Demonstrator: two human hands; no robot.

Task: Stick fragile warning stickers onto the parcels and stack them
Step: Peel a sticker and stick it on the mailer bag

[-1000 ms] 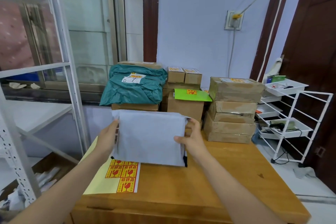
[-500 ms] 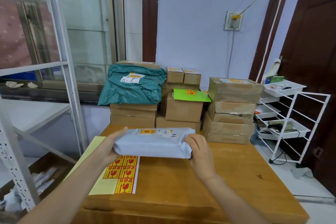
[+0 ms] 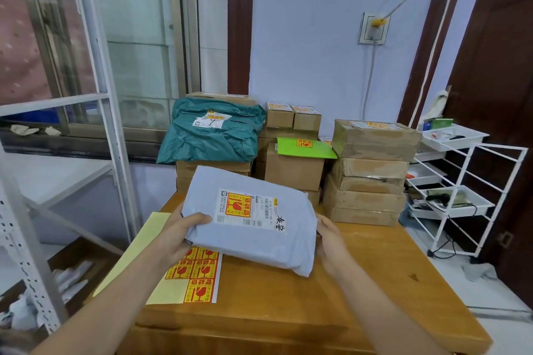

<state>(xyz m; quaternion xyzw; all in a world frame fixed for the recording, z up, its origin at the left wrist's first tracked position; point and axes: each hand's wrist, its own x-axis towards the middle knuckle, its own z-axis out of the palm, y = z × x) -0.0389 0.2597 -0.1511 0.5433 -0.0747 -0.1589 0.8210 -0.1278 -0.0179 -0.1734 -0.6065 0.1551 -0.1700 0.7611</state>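
Observation:
A grey poly-mailer parcel (image 3: 253, 236) is held above the wooden table (image 3: 360, 291), tilted with its labelled face toward me. A red and yellow fragile sticker (image 3: 238, 204) sits on its shipping label. My left hand (image 3: 178, 236) grips the parcel's left edge, thumb on top. My right hand (image 3: 331, 242) holds the right edge, its fingers hidden behind the parcel. A yellow backing sheet with several fragile stickers (image 3: 196, 277) lies on the table under the parcel.
Stickered parcels stand stacked at the table's back: a green bag (image 3: 210, 135) on boxes, small cartons (image 3: 292, 119), a lime envelope (image 3: 305, 147), a taped box stack (image 3: 372, 170). A white wire rack (image 3: 461, 190) stands right, metal shelving (image 3: 95, 95) left.
The parcel was turned over from blank side to label side, lowered flat, then tipped up toward me. Both hands stayed on its side edges.

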